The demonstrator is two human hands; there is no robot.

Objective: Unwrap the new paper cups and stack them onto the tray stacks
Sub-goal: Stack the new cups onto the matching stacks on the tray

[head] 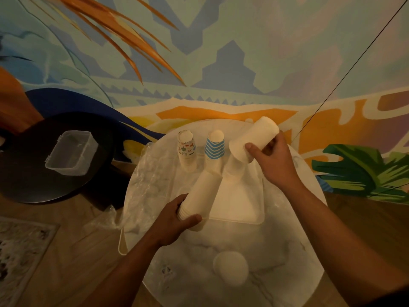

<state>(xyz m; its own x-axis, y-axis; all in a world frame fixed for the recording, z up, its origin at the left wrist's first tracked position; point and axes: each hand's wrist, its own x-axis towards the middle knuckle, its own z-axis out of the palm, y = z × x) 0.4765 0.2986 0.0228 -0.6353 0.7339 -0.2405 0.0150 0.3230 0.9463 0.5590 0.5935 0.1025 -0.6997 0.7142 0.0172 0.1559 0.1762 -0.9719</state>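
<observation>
My left hand (177, 220) grips the rim end of a long stack of plain white cups (203, 191) held tilted over the white tray (239, 220). My right hand (270, 158) holds a short stack of white cups (254, 138), tilted, just above another white stack (234, 169) that stands on the tray. A stack topped by a cup with small coloured prints (187, 149) and one topped by a blue zigzag cup (214, 147) stand upside down at the tray's far side.
The tray lies on a round white marble table (287, 251). Crumpled clear plastic wrap (143, 173) lies at the table's left edge. A single white cup (231, 270) sits near me. A black round table (33, 173) with a clear plastic box (70, 152) stands left.
</observation>
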